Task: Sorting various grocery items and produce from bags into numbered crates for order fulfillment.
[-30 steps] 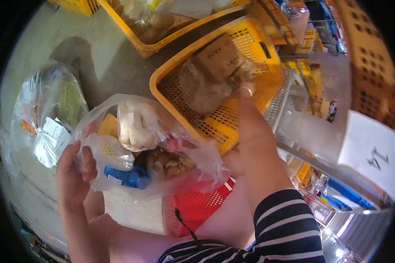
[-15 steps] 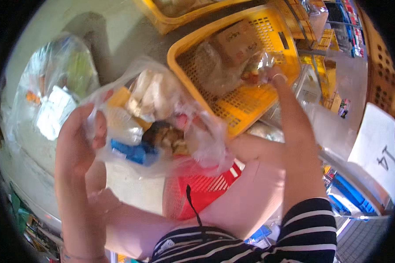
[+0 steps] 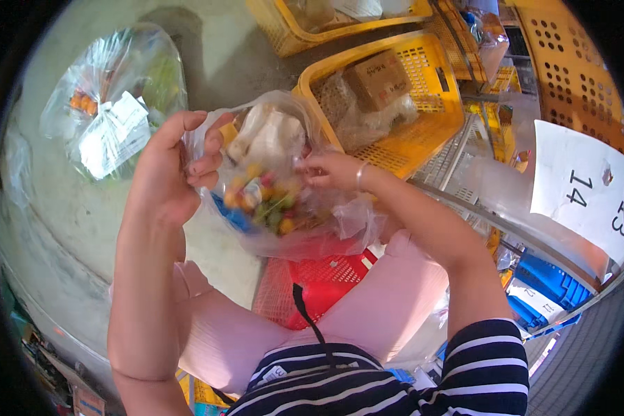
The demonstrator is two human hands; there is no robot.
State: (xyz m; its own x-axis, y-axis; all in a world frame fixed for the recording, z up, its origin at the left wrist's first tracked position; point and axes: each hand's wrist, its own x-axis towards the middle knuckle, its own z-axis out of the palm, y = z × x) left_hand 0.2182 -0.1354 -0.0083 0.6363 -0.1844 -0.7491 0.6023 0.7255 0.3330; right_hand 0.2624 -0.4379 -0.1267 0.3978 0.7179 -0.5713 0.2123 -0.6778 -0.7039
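My left hand [image 3: 194,156] grips the rim of a large clear plastic bag [image 3: 350,225] and holds its mouth open. Over that mouth my right hand [image 3: 329,171], with a band at the wrist, has its fingers curled at a clear packet of small round produce [image 3: 263,197] in yellow, orange, green and red. The packet is smeared by motion, and part of the grip is hidden. A whitish wrapped item [image 3: 274,132] lies inside the bag at the far side. Below it shows a blue package [image 3: 230,213]. The rest of the contents is covered.
A yellow crate [image 3: 430,142] holds a brown carton [image 3: 378,80] and clear wrap. Behind stands another yellow crate [image 3: 284,38]. A filled clear bag [image 3: 163,83] with white paper rests on the floor at left. A red basket [image 3: 319,284] sits between my legs; metal shelving [image 3: 464,204] stands right.
My right hand has moved left out of the yellow crate to the plastic bag, bringing the packet of colourful produce. My left hand still holds the bag's rim.
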